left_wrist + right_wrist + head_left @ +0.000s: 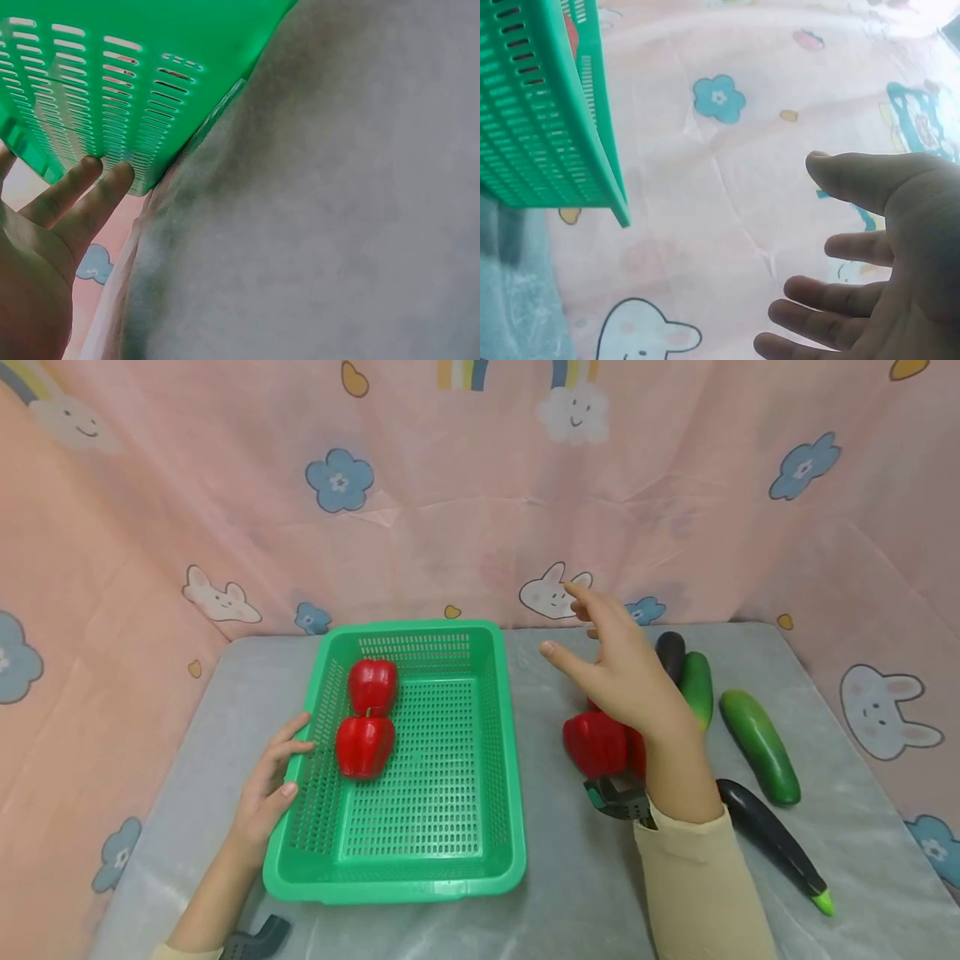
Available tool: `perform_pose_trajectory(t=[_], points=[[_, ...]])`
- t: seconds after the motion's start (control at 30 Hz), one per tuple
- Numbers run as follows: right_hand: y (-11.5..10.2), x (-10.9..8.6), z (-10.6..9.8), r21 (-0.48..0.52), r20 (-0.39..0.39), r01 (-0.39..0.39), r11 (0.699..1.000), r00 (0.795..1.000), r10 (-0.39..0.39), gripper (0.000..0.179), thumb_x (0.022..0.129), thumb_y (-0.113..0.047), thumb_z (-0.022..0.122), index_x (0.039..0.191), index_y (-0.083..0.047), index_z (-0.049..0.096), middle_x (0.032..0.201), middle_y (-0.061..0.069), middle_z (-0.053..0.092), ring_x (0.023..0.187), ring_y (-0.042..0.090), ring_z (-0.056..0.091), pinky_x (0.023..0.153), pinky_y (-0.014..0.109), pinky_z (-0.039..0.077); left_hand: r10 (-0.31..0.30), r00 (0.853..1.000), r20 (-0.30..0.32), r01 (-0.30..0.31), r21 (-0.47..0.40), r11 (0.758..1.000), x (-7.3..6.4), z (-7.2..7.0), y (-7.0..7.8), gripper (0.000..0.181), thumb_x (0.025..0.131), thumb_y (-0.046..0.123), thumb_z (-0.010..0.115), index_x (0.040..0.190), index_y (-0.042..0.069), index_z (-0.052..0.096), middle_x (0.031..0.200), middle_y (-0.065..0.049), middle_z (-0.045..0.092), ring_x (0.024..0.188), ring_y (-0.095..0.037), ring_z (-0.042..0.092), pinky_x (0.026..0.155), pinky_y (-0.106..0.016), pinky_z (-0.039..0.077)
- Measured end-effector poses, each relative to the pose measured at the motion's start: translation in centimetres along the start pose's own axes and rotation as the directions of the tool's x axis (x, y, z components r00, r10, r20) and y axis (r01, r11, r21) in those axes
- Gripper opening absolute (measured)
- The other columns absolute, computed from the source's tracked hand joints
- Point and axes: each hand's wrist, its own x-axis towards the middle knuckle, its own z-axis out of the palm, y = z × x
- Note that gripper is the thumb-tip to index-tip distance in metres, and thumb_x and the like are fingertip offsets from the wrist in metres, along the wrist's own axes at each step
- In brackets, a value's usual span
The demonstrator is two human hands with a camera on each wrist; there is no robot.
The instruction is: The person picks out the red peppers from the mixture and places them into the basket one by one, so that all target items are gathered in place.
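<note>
The left hand (262,793) touches the basket (412,810) at its 9 o'clock side, fingers fairly straight, not clenched. Two peppers (364,749) lie inside toward 10 o'clock. The right hand (626,681), fingers spread and holding nothing, partly hides more peppers (596,743) at the basket's 3 o'clock; an eggplant (776,843) lies at their 4 o'clock.

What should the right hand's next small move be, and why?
Probably lower the right hand back toward the red bell pepper outside the green basket: the hand is raised, open and empty, two red bell peppers sit inside, and the left hand is at the basket's side.
</note>
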Motion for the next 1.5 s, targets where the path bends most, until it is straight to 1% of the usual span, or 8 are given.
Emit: perform_pose_trajectory(t=[0.23,0.47,0.67,0.87,1.07,1.17,1.3,1.5], points=[[1.6,-0.1,-1.1,0.0,0.059,-0.065,0.998,0.996,0.065,0.08,0.107,-0.038,0.071,0.172,-0.014,0.031,0.17,0.011,0.039,0.151,0.036,0.042,0.118,0.062,0.041,0.014,1.0,0.009,-0.014,0.0,1.0,0.2,0.1,0.1,0.041,0.098,-0.006,0.044,0.136,-0.018,0.052,0.172,-0.019,0.037,0.16,-0.029,0.029,0.12,-0.027,0.034],[3.1,-0.2,-2.4,-0.024,0.12,-0.181,0.983,0.976,0.183,0.083,0.106,-0.042,0.071,0.173,-0.016,0.029,0.169,0.019,0.041,0.149,0.048,0.043,0.117,0.069,0.039,-0.022,1.0,0.006,0.022,-0.002,1.0,0.0,-0.1,0.2,0.041,0.098,-0.004,0.045,0.136,-0.019,0.05,0.172,-0.017,0.037,0.16,-0.028,0.029,0.119,-0.025,0.036],[4.9,-0.4,-3.3,-0.035,0.146,-0.274,0.961,0.95,0.277,0.089,0.104,-0.043,0.072,0.175,-0.019,0.023,0.172,0.019,0.038,0.152,0.053,0.039,0.117,0.073,0.038,-0.02,1.0,-0.003,0.02,-0.012,1.0,-0.1,-0.2,0.2,0.042,0.098,-0.004,0.044,0.137,-0.019,0.051,0.172,-0.018,0.036,0.16,-0.028,0.028,0.119,-0.025,0.036],[6.4,-0.4,-3.7,-0.089,0.192,-0.313,0.946,0.926,0.324,0.091,0.104,-0.036,0.074,0.176,-0.017,0.021,0.169,0.022,0.04,0.152,0.052,0.038,0.113,0.074,0.041,-0.04,0.999,-0.005,0.039,-0.021,0.999,-0.1,-0.1,0.1,0.042,0.098,-0.003,0.044,0.137,-0.018,0.051,0.173,-0.017,0.036,0.161,-0.028,0.028,0.118,-0.025,0.038],[7.2,-0.4,-3.5,-0.09,0.276,-0.362,0.928,0.886,0.373,0.089,0.104,-0.03,0.074,0.175,-0.014,0.022,0.166,0.026,0.041,0.15,0.052,0.039,0.107,0.07,0.049,-0.04,0.999,-0.005,0.039,-0.028,0.999,-0.1,-0.2,0.1,0.043,0.098,-0.002,0.044,0.136,-0.018,0.051,0.173,-0.017,0.036,0.16,-0.028,0.028,0.118,-0.025,0.038],[7.6,-0.4,-3.2,-0.09,0.299,-0.392,0.916,0.866,0.4,0.09,0.103,-0.027,0.075,0.175,-0.013,0.023,0.165,0.027,0.041,0.148,0.051,0.042,0.105,0.067,0.053,-0.035,0.999,-0.007,0.035,-0.024,0.999,-0.1,-0.2,0.1,0.042,0.098,-0.002,0.044,0.136,-0.019,0.05,0.173,-0.017,0.036,0.161,-0.028,0.028,0.119,-0.025,0.037],[8.1,-0.4,-2.9,-0.136,0.319,-0.408,0.903,0.845,0.43,0.093,0.099,-0.028,0.079,0.173,-0.01,0.026,0.163,0.028,0.042,0.142,0.051,0.046,0.1,0.066,0.056,-0.022,1.0,-0.01,0.022,-0.013,1.0,0.0,-0.1,0.1,0.042,0.098,-0.003,0.045,0.136,-0.019,0.051,0.172,-0.018,0.038,0.161,-0.028,0.029,0.12,-0.025,0.035],[8.8,-0.3,-2.5,-0.18,0.329,-0.403,0.897,0.835,0.441,0.094,0.095,-0.028,0.083,0.171,-0.01,0.03,0.159,0.027,0.045,0.137,0.05,0.048,0.095,0.066,0.058,-0.019,1.0,-0.01,0.019,-0.014,1.0,0.1,-0.1,0.1,0.043,0.097,-0.003,0.044,0.136,-0.02,0.05,0.172,-0.019,0.037,0.16,-0.029,0.029,0.119,-0.025,0.037]])
